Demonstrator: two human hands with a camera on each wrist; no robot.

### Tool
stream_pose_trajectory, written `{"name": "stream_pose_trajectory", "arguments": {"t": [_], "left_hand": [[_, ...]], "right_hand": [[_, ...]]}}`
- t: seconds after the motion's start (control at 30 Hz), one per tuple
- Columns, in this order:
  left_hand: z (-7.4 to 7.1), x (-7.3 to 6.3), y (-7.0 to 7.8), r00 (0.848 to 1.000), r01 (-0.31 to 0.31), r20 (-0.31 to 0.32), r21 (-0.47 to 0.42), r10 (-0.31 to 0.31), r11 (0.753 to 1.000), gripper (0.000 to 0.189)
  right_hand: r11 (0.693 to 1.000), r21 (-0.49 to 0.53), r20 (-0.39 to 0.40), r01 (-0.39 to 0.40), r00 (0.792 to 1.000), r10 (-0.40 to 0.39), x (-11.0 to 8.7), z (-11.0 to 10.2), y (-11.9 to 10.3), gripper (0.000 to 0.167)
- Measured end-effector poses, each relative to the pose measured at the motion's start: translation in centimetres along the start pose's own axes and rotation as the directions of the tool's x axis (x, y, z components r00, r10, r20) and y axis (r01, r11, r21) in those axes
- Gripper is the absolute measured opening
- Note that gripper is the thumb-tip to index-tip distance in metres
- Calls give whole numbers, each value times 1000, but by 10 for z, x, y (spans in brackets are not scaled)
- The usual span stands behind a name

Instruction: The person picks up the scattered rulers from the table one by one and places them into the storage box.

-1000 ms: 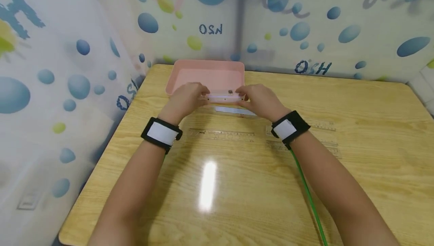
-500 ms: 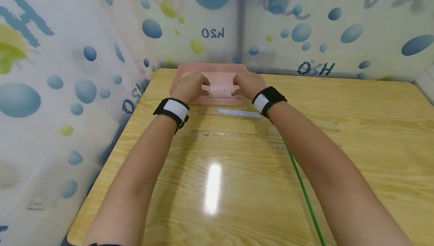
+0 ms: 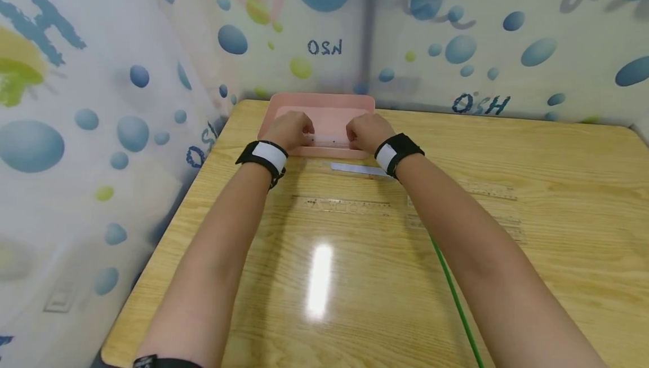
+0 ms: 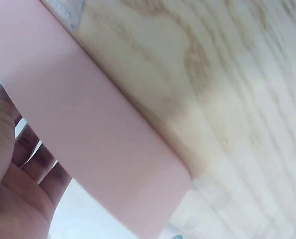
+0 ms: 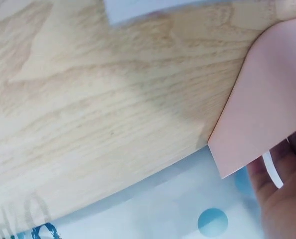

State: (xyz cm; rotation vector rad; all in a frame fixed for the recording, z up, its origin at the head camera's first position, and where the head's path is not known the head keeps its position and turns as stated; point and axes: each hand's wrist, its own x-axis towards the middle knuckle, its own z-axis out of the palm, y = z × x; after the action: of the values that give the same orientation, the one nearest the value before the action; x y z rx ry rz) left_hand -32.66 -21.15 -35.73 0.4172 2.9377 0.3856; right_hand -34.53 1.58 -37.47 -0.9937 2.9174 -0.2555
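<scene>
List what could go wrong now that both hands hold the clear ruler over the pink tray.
1. The left hand and right hand pinch only the ends of the clear ruler; a slip could drop it askew on the pink tray rim.
2. The tray sits at the table corner by the wall; a push could shove it against the curtain.
3. The right wrist could brush the white strip lying just below.

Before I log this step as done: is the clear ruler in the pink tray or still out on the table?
In: both hands, left hand and right hand, hold the clear ruler low over the pink tray's inside, not over the table.
</scene>
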Motion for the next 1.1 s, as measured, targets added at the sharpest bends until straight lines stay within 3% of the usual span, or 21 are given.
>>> {"name": "stream_pose_trajectory", "arguments": {"t": [0.37, 0.43, 0.5, 0.6, 0.67, 0.83, 0.97, 1.1], "left_hand": [[0, 6, 8, 999, -14, 48, 17, 13, 1000, 23], [1, 5, 8, 1000, -24, 7, 22, 24, 999, 23], [-2, 1, 10, 993, -54, -100, 51, 59, 997, 21], [-9, -9, 19, 955, -101, -273, 62, 114, 993, 17], [-13, -18, 28, 937, -143, -314, 61, 155, 988, 17], [-3, -42, 47, 957, -224, -186, 8, 222, 974, 18], [17, -56, 53, 959, -252, -123, 46, 255, 967, 20], [33, -65, 59, 971, -223, -63, 110, 230, 969, 12]], "right_hand": [[1000, -4, 49, -6, 999, 6, -6, -5, 4, 14], [1000, 18, 31, -5, 1000, 4, -9, -5, 6, 16], [998, 54, -8, -16, 1000, 16, -13, -6, 8, 20], [988, 144, -92, -60, 993, 74, -28, -11, 9, 24], [969, 220, -135, -114, 980, 146, -43, -15, 9, 26], [924, 316, -136, -217, 953, 270, -79, -24, 6, 26], [917, 294, -9, -270, 958, 285, -99, -25, 1, 31], [927, 237, 138, -291, 954, 265, -107, -21, -2, 38]]}}
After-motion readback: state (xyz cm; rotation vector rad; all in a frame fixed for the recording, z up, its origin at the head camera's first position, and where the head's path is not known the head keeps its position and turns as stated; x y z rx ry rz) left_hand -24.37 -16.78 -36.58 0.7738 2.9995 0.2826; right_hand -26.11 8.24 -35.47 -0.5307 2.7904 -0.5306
